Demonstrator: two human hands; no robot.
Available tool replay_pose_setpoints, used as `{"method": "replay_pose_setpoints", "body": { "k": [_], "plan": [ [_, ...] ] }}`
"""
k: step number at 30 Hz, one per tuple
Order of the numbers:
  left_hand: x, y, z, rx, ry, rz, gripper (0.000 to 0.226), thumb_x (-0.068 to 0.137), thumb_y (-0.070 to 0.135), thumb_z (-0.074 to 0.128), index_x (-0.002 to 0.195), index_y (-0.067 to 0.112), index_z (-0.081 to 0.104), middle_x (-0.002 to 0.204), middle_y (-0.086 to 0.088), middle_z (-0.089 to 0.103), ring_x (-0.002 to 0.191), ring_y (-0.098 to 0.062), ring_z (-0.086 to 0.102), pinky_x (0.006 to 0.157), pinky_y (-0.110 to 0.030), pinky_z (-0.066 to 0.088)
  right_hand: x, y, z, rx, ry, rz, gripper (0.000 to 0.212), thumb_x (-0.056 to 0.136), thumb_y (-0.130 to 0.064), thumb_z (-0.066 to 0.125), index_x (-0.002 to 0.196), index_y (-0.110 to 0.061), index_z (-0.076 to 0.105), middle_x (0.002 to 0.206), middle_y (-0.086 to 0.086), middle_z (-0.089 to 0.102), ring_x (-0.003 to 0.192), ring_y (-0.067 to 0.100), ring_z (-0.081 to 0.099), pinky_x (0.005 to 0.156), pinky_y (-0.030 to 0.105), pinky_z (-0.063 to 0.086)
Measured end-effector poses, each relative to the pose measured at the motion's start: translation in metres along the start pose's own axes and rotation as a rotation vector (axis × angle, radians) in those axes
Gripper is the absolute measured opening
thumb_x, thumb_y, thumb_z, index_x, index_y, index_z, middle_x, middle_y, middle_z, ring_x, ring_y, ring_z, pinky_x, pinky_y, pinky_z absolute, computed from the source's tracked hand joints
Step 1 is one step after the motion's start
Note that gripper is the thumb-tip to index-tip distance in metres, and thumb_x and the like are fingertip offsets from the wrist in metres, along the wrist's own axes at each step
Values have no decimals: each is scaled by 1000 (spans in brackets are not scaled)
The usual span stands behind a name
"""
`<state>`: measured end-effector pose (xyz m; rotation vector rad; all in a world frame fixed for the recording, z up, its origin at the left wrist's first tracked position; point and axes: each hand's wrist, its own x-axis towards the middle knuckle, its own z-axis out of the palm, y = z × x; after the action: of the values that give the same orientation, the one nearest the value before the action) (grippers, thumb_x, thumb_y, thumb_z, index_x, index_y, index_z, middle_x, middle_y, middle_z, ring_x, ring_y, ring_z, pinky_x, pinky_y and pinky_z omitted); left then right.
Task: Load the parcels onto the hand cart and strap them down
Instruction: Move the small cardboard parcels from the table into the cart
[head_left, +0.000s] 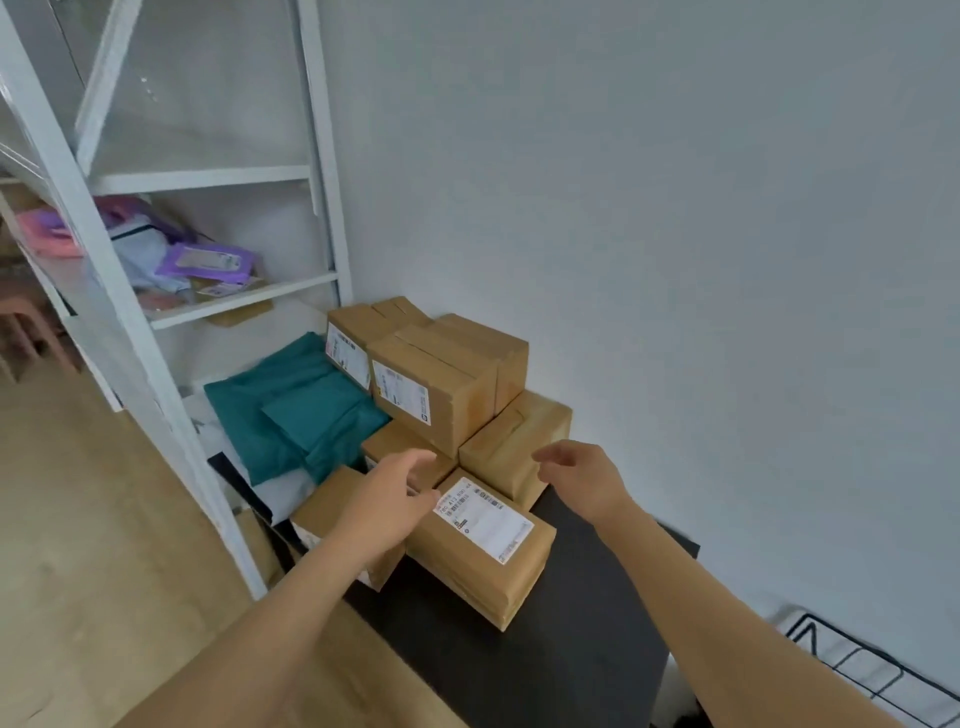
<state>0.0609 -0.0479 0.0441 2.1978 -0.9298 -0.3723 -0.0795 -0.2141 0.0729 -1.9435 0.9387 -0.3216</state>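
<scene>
Both hands reach over stacked cardboard boxes (447, 395). The left hand (387, 491) and right hand (576, 470) hold nothing, fingers relaxed.

A brown cardboard parcel with a white label (483, 545) lies between and below the fingers of the left hand (400, 488) and right hand (576, 475), on a flat black platform (571, 623). Just beyond the fingertips, stacked brown cardboard boxes (436, 384) stand near the white wall (675, 208). Left of the left fingers lie teal plastic mailer bags (296, 410), with a white metal shelf rack (119, 291) further left.
</scene>
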Motion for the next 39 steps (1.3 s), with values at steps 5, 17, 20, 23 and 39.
{"method": "replay_pose_setpoints", "body": {
  "k": [5,17,20,23,39],
  "plan": [
    [45,-25,-10,-79,17,-57,52,90,23,59,138,25,40,136,2,45,112,-6,46,86,-20,35,51,-31,20,-134,-2,-69,38,90,-13,51,128,-17,57,132,0,55,98,10,52,76,15,38],
    [157,-80,-61,-302,-44,-120,54,92,20,58,141,20,35,141,0,41,120,-14,46,96,-28,39,146,-97,96,-662,42,-169,74,83,-38,61,147,-26,26,153,6,24,142,27,20,115,43,26],
    [176,-90,-70,-325,-56,-122,54,92,18,57,141,20,35,141,-2,41,121,-17,47,92,-25,38,165,-104,110,-778,36,-119,84,80,-47,61,149,-27,19,156,10,17,144,30,14,118,45,16],
    [190,-98,-76,-346,-39,-99,56,91,15,58,141,18,34,138,-4,41,118,-15,45,92,-23,36,180,-108,119,-794,36,-81,86,75,-49,62,148,-27,21,152,9,24,141,30,20,117,46,17],
    [230,-115,-83,-436,-68,-122,56,90,11,57,141,18,34,141,-5,41,124,-18,44,99,-29,39,196,-120,131,-732,54,-6,96,63,-45,73,144,-35,23,130,7,36,125,27,33,108,40,31]
  ]
}}
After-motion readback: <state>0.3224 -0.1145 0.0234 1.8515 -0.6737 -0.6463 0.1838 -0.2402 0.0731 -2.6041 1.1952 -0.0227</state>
